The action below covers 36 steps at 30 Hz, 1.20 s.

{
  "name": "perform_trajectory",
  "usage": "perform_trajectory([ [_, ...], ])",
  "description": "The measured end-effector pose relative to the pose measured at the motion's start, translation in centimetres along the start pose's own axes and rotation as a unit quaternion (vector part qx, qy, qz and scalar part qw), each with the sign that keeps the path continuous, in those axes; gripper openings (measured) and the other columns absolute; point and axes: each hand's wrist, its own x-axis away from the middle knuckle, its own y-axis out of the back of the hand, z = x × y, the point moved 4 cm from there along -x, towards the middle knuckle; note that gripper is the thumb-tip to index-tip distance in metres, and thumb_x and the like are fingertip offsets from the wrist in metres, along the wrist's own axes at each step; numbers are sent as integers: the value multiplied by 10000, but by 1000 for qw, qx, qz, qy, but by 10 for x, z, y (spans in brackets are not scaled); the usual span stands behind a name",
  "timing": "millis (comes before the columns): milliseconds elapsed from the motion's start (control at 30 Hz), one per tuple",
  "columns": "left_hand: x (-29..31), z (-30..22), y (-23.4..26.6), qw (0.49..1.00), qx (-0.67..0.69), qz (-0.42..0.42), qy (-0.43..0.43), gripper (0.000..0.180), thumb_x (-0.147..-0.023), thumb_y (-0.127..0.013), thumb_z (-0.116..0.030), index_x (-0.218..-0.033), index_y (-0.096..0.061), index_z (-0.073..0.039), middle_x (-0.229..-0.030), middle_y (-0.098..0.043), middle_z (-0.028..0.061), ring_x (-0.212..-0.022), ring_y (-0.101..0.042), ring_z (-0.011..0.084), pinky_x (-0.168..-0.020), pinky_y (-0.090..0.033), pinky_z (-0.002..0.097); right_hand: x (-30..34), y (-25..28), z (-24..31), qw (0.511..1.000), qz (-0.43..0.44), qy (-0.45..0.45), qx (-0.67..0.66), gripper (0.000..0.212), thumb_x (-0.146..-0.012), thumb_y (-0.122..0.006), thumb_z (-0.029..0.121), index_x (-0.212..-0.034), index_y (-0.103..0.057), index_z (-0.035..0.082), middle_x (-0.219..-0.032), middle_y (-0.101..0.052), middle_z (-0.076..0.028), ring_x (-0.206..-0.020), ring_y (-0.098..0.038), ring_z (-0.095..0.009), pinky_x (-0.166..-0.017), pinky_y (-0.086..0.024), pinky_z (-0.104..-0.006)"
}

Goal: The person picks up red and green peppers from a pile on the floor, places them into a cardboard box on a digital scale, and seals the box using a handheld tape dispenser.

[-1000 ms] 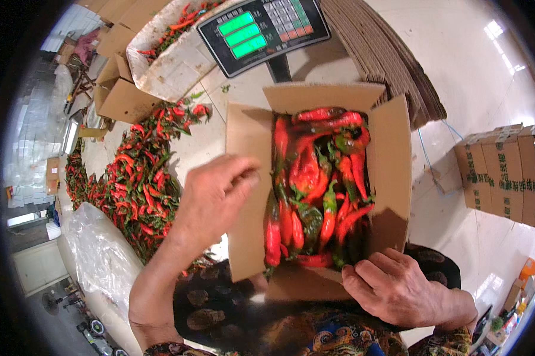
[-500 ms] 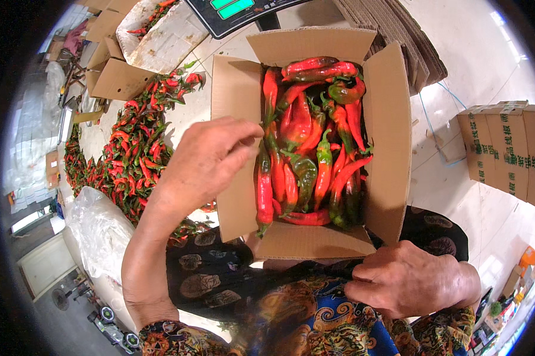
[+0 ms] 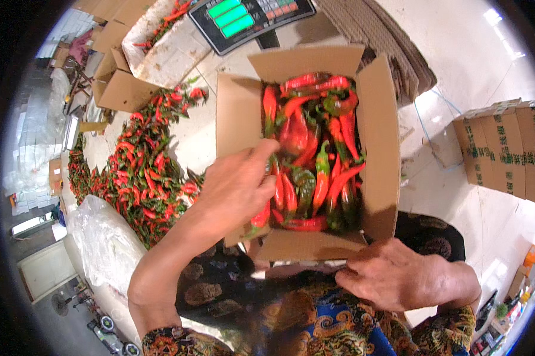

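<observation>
An open cardboard box [image 3: 379,148] in front of me is filled with long red and green chili peppers [image 3: 321,178]. My left hand [image 3: 237,184] reaches over its left side, thumb and fingers closed round a red chili pepper [image 3: 260,217]. The lower end of that pepper shows below the hand, tilted across the box's near left corner; the fingers hide the rest. Beside the box's near right corner, my right hand [image 3: 398,274] is curled, touching or nearly touching the flap. What its fingers hold, if anything, is hidden.
A scale [image 3: 237,21] with a lit green display stands beyond the box. Loose peppers [image 3: 137,172] are heaped on the floor at left, by a clear plastic bag [image 3: 98,237]. Flattened cardboard [image 3: 386,41] is stacked at far right; a closed carton [image 3: 505,151] stands right of it.
My left hand has moved right and down over the box, closing on the pepper along its left side, which now lies more tilted. My right hand stays near the same corner. The view has shifted slightly.
</observation>
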Motion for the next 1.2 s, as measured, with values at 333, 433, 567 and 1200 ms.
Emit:
perform_trajectory([
  [333,22,69,82,982,39,-114,146,509,-802,-621,-49,-1298,-511,-77,-688,-468,65,-569,-464,123,-560,-417,296,-2,20,0,994,-104,-30,-7,211,-748,-614,128,-954,-591,89,-717,-544,-52,-701,-629,-263,-587,-518,-377],
  [433,19,93,70,976,-6,-70,204,455,-793,-581,-102,-1244,-535,-78,-790,-626,199,-725,-605,373,-719,-477,460,-5,21,-1,996,-67,-49,-5,288,-774,-587,140,-1056,-614,89,-737,-562,-59,-703,-632,-266,-593,-523,-377],
  [567,23,127,46,971,-114,-24,208,449,-790,-545,-101,-1239,-537,-81,-930,-655,230,-883,-620,408,-804,-482,506,-6,24,1,996,-68,-49,-23,318,-785,-578,153,-1093,-612,83,-744,-564,-80,-713,-633,-291,-615,-528,-398],
  [1200,44,204,19,933,-211,24,290,388,-795,-589,-63,-1180,-628,-86,-1105,-619,196,-1034,-606,340,-910,-505,431,-1,13,-5,997,-6,-17,-70,156,-870,-608,243,-839,-552,101,-731,-560,-57,-710,-629,-253,-583,-521,-368],
])
